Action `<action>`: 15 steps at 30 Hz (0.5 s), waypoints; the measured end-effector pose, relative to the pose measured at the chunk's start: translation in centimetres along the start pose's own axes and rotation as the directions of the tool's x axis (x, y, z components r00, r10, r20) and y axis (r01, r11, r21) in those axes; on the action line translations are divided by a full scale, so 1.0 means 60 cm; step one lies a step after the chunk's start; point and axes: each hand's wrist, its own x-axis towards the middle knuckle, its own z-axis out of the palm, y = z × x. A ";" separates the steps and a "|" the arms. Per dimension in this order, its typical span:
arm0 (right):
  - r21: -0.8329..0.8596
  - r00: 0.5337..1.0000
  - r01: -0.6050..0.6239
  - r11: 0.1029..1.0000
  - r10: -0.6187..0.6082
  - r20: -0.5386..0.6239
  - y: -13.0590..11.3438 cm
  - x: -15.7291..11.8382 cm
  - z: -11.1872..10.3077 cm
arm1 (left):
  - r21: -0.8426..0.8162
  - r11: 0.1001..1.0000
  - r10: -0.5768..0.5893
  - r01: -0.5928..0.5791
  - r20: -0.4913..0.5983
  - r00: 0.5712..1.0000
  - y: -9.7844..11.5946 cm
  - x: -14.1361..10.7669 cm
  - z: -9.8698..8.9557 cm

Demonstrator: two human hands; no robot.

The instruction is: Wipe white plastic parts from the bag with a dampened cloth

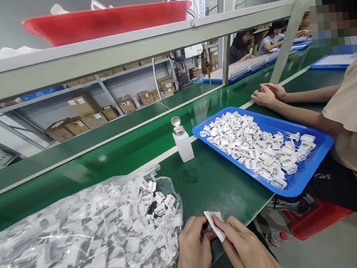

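Observation:
My right hand (246,247) is closed on a folded white cloth (217,227), pinched between thumb and fingers. Close beside it, my left hand (193,247) has its fingers curled together at the cloth's left edge; whatever lies between them is hidden. To the left, a clear plastic bag (90,237) full of small white plastic parts lies open toward my hands. A white pump bottle (184,145) with a metal lid flipped up stands upright beyond my hands. On the right sits a blue tray (295,188) heaped with similar white plastic parts.
A co-worker's hands (269,94) rest together behind the blue tray. Overhead, a shelf beam (127,51) carries a red tray (106,23). The green table's (235,208) front edge runs just right of my hands. A red stool (320,217) stands below.

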 end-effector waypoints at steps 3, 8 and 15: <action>0.041 0.994 -0.104 0.994 0.102 0.044 -0.005 0.018 -0.007 | 0.008 1.000 0.029 -0.028 -0.015 0.999 -0.007 -0.002 0.003; 0.087 0.995 -0.094 0.992 0.092 0.030 0.000 0.000 0.003 | -0.023 0.998 0.063 -0.065 -0.083 0.995 0.002 -0.013 0.011; 0.257 0.987 -0.122 0.959 0.146 -0.073 -0.012 -0.055 -0.007 | -0.166 0.986 0.027 -0.034 -0.047 0.999 0.020 -0.018 -0.015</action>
